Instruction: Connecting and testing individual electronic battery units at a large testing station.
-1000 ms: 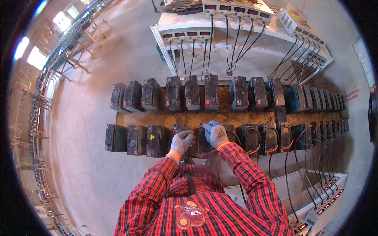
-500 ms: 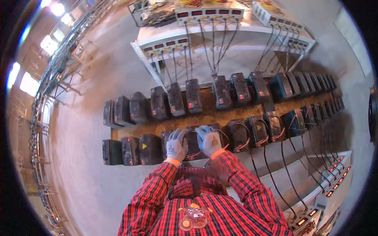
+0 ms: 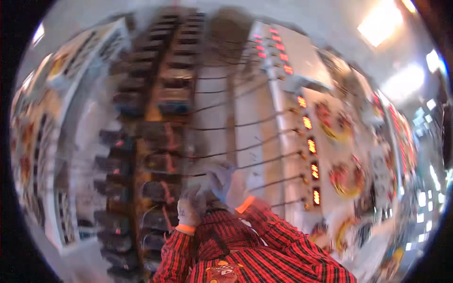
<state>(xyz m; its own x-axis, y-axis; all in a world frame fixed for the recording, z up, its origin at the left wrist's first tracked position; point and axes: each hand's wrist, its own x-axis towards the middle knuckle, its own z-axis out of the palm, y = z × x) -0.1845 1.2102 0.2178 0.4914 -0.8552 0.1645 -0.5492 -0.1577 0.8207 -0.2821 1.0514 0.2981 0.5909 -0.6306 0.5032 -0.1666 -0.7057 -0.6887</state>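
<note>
- The near row of batteries (image 3: 158, 191) stands to the person's left along a brown board (image 3: 153, 107), with the far row (image 3: 112, 193) beyond it; a sleeve or lead snagging there could, I judge, tip or shift one of the closely set blocks
- The white power units (image 3: 311, 160) stand to the right, and a hard tug on their wiring could work a plug loose
- Black cables (image 3: 273, 160) span the gap beside the body, so turning or leaning into them might pull a connection off
- The left hand (image 3: 189, 211) is near that row and the right hand (image 3: 225, 181) is over the gap; blur hides how far the fingers are open and whether they hold anything, so a slipped or crossed lead would be easy to miss
- Battery cases look dark, matte and boxy; the units are smooth and flat-sided
- Sleeves (image 3: 288, 231) are red-and-black checked cloth, the gloves pale and soft, with orange cuffs
- Cables are thin and flexible, while reddish leads (image 3: 170, 162) curve over the batteries
- Small displays (image 3: 312, 146) glow red
</note>
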